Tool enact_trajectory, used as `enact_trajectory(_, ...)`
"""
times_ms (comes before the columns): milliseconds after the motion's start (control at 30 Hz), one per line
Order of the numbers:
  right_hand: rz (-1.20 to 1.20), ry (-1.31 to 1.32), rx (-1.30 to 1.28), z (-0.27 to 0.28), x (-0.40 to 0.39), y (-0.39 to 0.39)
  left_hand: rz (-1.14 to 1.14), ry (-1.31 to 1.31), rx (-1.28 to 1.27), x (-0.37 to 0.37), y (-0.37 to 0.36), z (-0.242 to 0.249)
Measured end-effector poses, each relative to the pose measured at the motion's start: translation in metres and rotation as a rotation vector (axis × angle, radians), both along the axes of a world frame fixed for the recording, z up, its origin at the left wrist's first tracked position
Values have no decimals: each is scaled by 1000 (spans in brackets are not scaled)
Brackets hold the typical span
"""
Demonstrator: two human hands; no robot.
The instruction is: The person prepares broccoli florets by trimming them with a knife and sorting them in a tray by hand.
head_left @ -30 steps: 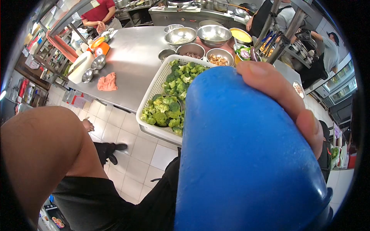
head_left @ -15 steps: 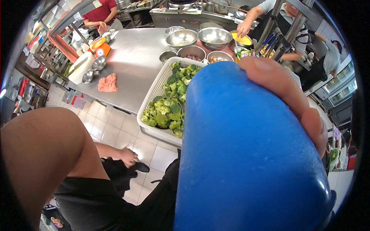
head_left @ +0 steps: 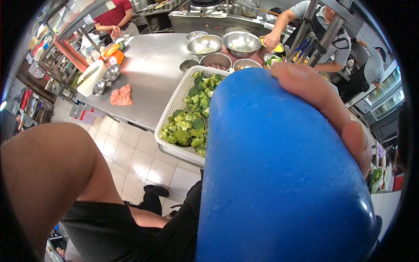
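Note:
Very close to the camera, a large smooth blue plastic thing [head_left: 279,174] fills the right half of the view. Its kind does not show. The fingers of my right hand [head_left: 327,105] curl over its upper right side, while the palm is hidden. On the left, a bare bent arm [head_left: 52,161] ends in a black sleeve; my left hand itself is out of sight. Behind the blue thing stands a white plastic basket [head_left: 168,107] of cut broccoli [head_left: 185,126], partly covered by it, with some florets in a round metal container.
The steel table [head_left: 150,54] holds metal bowls [head_left: 205,43], a pink cloth [head_left: 121,95], an orange scale [head_left: 115,56] and a white cutting board [head_left: 92,78]. Co-workers stand beyond it. Below are a black shoe [head_left: 156,190] and a bare forearm [head_left: 148,217] on the tiled-floor side.
The forearm near the floor has swung down and right, its hand now mostly hidden. A co-worker's hand at the yellow bowl has come slightly nearer. My grip on the blue thing is unchanged.

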State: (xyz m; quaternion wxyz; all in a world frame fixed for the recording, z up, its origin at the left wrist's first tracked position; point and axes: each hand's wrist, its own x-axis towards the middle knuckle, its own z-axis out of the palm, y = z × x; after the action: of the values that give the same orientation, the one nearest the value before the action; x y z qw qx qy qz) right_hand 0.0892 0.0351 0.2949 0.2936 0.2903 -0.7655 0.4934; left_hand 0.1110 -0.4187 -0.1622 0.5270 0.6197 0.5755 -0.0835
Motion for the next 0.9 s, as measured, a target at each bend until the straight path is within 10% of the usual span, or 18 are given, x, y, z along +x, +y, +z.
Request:
enact_trajectory(533, 53, 290, -39, -19, -35, -3, 106, 18, 201, -42, 32, 51)
enact_trajectory(700, 109, -381, -655, -10, -12, -13, 108, -14, 377, -68, 57, 139)
enact_trajectory(900, -575, 122, -66, 45, -67, 89, 90, -107, 852, -96, 102, 310)
